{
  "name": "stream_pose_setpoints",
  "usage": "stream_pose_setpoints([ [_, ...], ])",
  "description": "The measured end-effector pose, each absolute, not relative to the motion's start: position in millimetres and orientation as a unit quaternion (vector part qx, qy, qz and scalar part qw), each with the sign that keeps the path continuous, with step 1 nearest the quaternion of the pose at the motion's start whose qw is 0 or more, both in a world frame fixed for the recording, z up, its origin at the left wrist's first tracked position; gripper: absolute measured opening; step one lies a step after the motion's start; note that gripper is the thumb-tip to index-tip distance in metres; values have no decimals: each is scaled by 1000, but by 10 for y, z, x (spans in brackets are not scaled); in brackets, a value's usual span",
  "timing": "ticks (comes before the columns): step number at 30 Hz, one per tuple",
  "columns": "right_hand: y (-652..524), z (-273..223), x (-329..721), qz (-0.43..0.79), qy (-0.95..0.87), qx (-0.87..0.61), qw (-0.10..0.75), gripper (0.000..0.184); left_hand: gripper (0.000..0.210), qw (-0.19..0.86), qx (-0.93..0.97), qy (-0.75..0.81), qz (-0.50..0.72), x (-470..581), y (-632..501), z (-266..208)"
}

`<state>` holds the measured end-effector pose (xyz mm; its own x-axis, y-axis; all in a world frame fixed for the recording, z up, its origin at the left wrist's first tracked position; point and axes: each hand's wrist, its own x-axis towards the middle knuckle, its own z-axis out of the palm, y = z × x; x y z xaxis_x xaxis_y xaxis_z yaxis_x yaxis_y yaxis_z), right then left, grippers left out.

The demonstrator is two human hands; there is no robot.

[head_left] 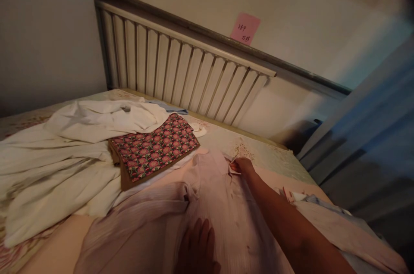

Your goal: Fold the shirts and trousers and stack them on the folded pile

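Observation:
A pale pink, finely striped shirt [213, 205] is spread across the bed in front of me, with a row of small buttons down its length. At its far end, my right hand [242, 166] pinches a bit of the shirt's fabric, near what looks like the collar or a sleeve edge. My left hand [198, 248] rests palm down on the near part of the shirt, fingers stretched out. A dark tag or label shows beside a fold left of the middle.
A patterned red floral folded cloth [158, 147] and a heap of white fabric [71, 149] lie to the left. Folded clothes [343, 226] are at the right. Behind the bed [278, 157] runs a white radiator [181, 67]; a blue curtain [365, 132] hangs on the right.

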<state>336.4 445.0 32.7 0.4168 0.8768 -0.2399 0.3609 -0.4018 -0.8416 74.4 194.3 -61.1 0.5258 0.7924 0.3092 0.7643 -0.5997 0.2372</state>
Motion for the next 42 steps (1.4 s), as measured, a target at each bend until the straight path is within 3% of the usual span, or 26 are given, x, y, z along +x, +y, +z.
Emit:
stream_pose_setpoints([
  [3,4348,339,3419,335,-456,-761,318,33,66,73,872,451,179,748,1946,-568],
  [8,4172,422,3529,233,-565,-751,251,15,68,105,871,450,167,741,1915,-472],
  [14,4004,539,3478,153,-672,-700,188,32,66,82,870,453,174,738,1891,-445],
  [20,4022,510,3409,134,-685,-700,148,25,67,58,874,447,184,744,1906,-500],
  [24,4064,479,3506,121,-674,-711,162,23,68,81,873,450,173,737,1895,-470],
  [32,4059,319,3556,106,-592,-762,240,37,64,100,866,465,155,753,1874,-281],
  [42,3844,340,3407,117,-654,-710,236,59,61,91,861,473,160,755,1843,-204],
])
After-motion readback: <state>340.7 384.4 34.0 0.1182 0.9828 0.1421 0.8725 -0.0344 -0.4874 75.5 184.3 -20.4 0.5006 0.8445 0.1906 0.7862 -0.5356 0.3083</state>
